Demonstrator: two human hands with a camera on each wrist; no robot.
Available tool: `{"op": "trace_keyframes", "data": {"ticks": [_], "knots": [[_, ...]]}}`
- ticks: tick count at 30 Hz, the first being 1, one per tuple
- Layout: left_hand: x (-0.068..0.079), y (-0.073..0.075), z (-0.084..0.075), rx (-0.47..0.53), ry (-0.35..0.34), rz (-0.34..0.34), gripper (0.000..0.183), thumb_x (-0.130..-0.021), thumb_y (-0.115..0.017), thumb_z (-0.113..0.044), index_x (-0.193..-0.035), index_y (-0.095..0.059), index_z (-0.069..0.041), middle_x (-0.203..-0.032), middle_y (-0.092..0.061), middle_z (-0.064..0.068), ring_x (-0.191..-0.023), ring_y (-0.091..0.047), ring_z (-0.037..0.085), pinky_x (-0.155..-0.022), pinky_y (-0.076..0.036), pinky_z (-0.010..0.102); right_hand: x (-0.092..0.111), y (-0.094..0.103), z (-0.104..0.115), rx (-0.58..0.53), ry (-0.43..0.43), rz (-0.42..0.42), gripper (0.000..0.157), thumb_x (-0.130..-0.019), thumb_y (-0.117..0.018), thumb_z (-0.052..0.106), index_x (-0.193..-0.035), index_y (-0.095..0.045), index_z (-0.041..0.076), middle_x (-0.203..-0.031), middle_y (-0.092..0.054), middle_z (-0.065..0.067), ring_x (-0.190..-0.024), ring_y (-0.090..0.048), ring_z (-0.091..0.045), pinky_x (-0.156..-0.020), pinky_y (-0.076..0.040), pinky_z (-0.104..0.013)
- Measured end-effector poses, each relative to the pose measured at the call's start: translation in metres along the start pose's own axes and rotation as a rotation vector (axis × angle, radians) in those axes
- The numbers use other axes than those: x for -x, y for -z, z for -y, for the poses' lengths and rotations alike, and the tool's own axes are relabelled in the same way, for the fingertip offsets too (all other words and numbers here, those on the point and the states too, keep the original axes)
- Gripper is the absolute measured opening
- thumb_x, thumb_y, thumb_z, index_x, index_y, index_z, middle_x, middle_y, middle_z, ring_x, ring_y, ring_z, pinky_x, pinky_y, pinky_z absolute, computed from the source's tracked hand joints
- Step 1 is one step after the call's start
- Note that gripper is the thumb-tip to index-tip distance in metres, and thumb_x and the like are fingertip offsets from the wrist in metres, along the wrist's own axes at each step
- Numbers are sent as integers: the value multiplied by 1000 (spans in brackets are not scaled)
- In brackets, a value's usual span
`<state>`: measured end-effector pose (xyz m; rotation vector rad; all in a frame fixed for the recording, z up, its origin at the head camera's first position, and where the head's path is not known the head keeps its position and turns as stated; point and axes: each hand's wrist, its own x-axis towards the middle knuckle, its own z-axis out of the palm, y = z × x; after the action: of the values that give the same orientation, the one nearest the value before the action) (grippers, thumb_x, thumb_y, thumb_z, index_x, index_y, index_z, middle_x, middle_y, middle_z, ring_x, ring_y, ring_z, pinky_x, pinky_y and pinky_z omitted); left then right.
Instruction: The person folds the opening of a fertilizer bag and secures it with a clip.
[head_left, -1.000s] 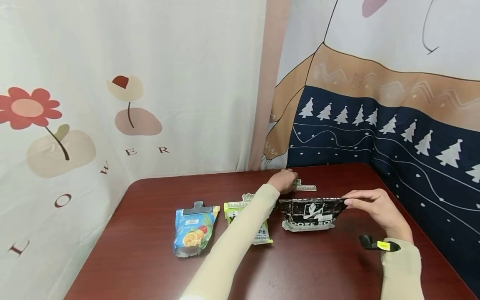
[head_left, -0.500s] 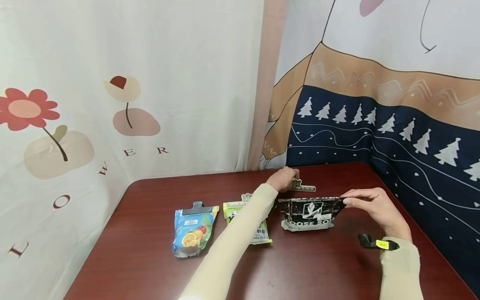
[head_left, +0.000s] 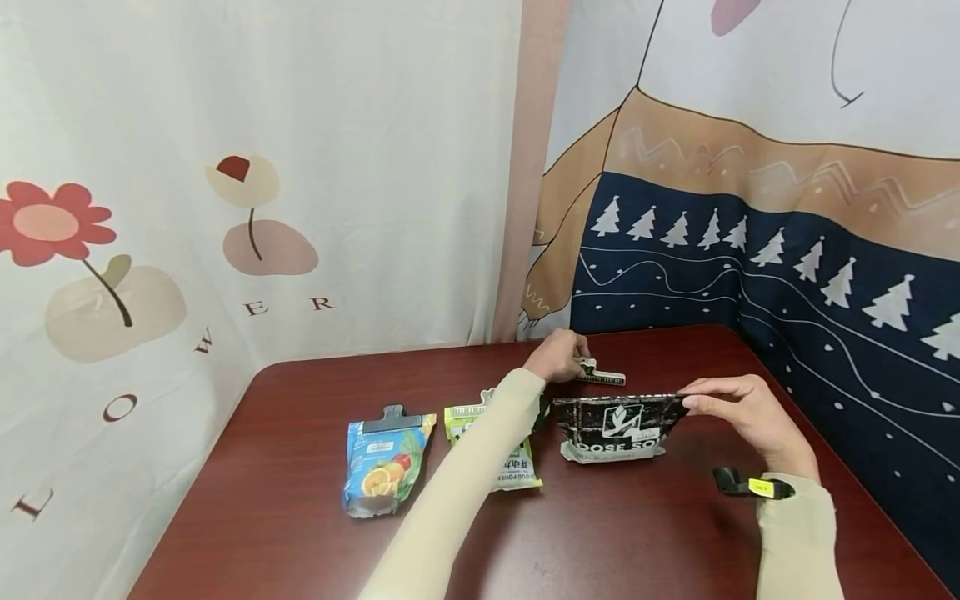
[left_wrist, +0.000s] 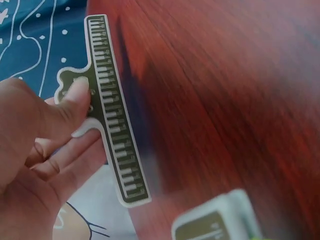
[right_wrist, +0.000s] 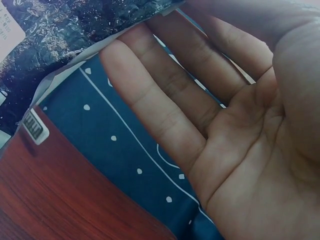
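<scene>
In the head view my left hand (head_left: 557, 357) reaches to the back of the table. It pinches a dark green clip with a piano-key pattern (left_wrist: 112, 110) by its scalloped handle, thumb on the near face in the left wrist view. A black pouch with white print (head_left: 621, 427) stands upright in front of that clip. My right hand (head_left: 750, 417) pinches the pouch's upper right corner between thumb and fingers. In the right wrist view the pouch's crinkled dark surface (right_wrist: 75, 35) and its top edge lie at the fingertips; the thumb's tip is hidden.
A blue pouch with fruit pictures (head_left: 386, 467) lies at the left, a dark clip (head_left: 393, 419) on its top. Beside it a green pouch (head_left: 517, 473), partly hidden by my left sleeve, bears a pale clip (head_left: 467, 410). Curtains border the brown table (head_left: 285, 467).
My left hand has moved slightly left and up in the head view, and the piano-key clip has shifted a little with it. The right hand keeps its grip on the black pouch.
</scene>
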<state>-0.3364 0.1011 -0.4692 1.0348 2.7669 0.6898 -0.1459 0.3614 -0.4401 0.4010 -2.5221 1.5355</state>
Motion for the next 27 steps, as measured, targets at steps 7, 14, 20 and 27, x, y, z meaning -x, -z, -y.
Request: {"op": "trace_keyframes", "data": {"ticks": [7, 14, 20, 27], "knots": [[9, 2, -5, 6, -39, -60, 18, -78, -70, 1, -85, -72, -14, -74, -66, -1, -64, -50, 12, -54, -40, 20, 0, 0, 0, 2, -4, -1, 14, -94, -70, 0, -106, -76, -5, -96, -78, 12, -92, -65, -1, -74, -59, -24], [18, 10, -10, 1, -47, -97, 19, -80, -68, 3, -78, -69, -16, -66, -59, -5, -62, -48, 10, -49, -36, 19, 1, 1, -1, 9, -9, -4, 15, -94, -70, 0, -107, -77, -4, -96, -79, 10, -93, -66, -1, -75, -60, -27], [26, 18, -11, -3, -69, -121, 18, -82, -65, 2, -81, -71, -15, -67, -60, -3, -64, -48, 11, -54, -37, 20, 0, 1, -1, 0, -14, -7, 15, -94, -71, 2, -106, -76, -5, -95, -78, 12, -94, -66, -3, -76, -59, -24], [34, 23, -9, 52, -51, -185, 14, -87, -70, -3, -87, -72, -16, -90, -70, -2, -77, -59, 11, -68, -49, 22, 0, 1, 0, 0, -10, -6, 14, -94, -70, 0, -106, -77, -4, -95, -78, 11, -92, -66, -1, -76, -59, -23]]}}
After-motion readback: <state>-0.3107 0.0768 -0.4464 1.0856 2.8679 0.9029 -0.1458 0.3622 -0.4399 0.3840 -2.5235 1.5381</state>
